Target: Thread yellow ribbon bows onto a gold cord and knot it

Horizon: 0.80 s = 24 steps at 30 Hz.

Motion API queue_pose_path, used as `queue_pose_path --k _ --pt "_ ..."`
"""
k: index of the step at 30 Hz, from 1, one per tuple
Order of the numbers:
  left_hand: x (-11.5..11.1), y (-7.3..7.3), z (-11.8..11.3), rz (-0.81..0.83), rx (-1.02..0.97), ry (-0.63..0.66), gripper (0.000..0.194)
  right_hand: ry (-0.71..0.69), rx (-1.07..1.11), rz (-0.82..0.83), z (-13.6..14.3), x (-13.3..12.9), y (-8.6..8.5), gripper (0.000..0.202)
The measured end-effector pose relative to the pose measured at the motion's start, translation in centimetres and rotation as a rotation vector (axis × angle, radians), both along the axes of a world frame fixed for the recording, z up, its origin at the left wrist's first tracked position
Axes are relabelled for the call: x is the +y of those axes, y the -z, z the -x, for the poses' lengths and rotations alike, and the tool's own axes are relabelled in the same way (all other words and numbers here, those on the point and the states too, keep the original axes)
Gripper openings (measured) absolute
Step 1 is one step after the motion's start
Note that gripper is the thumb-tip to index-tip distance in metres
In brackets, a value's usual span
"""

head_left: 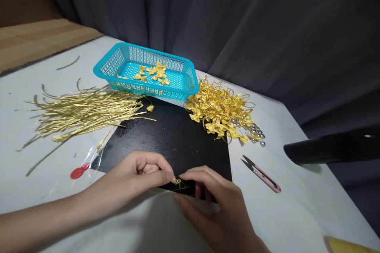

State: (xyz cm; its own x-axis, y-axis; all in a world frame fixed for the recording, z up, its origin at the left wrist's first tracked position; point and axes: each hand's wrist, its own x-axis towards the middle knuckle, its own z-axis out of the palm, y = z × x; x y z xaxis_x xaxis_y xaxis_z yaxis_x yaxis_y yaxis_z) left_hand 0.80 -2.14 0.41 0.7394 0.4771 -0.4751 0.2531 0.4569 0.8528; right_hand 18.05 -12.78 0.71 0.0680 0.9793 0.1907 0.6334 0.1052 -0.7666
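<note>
My left hand (pixel 150 172) pinches a thin gold cord (pixel 178 182) between thumb and forefinger, near the front edge of a black mat (pixel 166 134). The cord is looped or knotted there, too small to make out fully. Just right of it, my right hand (pixel 212 195) has its thumb and forefinger apart, one on each side of the cord's loose end. Whether a fingertip touches the cord I cannot tell. A small yellow knot or bow (pixel 150 108) lies at the mat's back left.
A blue plastic basket (pixel 145 87) holds several yellow ribbon bows. Cut gold cords (pixel 86 112) lie left, beside a red tag (pixel 79 171). Right are a pile of bows with cord loops (pixel 219 106), small silver bells (pixel 257 132), pink-handled thread snips (pixel 263 176) and a black post (pixel 326 146).
</note>
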Motion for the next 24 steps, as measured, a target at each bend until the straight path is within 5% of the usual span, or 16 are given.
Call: queue_pose_path --k 5,9,16,19,24 --pt "0.1 0.0 0.1 0.034 -0.048 -0.038 0.018 0.016 -0.349 -0.359 0.2 -0.5 0.6 0.023" --pt "0.2 -0.3 0.0 0.021 -0.027 -0.059 0.016 -0.007 -0.476 -0.396 0.3 -0.6 0.8 0.018" --pt "0.3 -0.2 -0.1 0.030 0.001 -0.044 0.018 -0.049 -0.386 -0.392 0.3 -0.5 0.8 0.014" --pt "0.2 -0.1 0.0 0.032 0.020 -0.021 0.024 -0.054 -0.201 -0.319 0.4 -0.4 0.5 0.014" --pt "0.3 -0.5 0.2 0.077 -0.029 0.104 0.029 0.001 0.126 0.121 0.2 -0.1 -0.4 0.010"
